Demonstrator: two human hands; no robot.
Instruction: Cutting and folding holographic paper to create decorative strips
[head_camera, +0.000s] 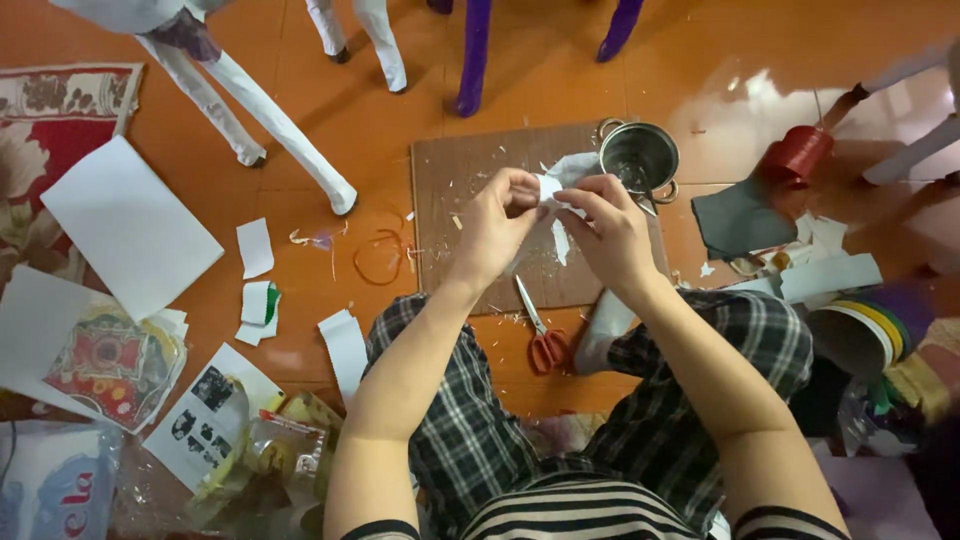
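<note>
Orange tile floor (330, 120) runs under everything we see, and going left to right we first meet a large white sheet (130, 225) at about nine o'clock from our hands, then small white scraps (255, 247) and a loose rubber band (380, 257) nearer in. At the centre lies a brown cardboard mat (455, 190), littered with shavings. Above it our left hand (495, 225) is closed in a pinch on a small piece of white paper (553, 186), and our right hand (612, 235) pinches the same piece from the other side, fingers curled, thumbs close together; the paper sits between the two hands, held off the mat, with its upper edge sticking out at twelve o'clock. At six o'clock from the hands, red-handled scissors (540, 335) lie partly on the mat's lower edge, blades pointing toward the hands, beside our plaid-trousered knees. At one o'clock stands a small steel pot (640, 158), just beside the right hand. Further right lie a dark grey sheet (740, 215) and a red roll (797, 153). We judge the paper could tear crookedly if the two pinches pull unevenly, and a right elbow swing might knock the pot over, it stands so near. The scissors lie close to the legs, so a shifted knee could catch the blades.
</note>
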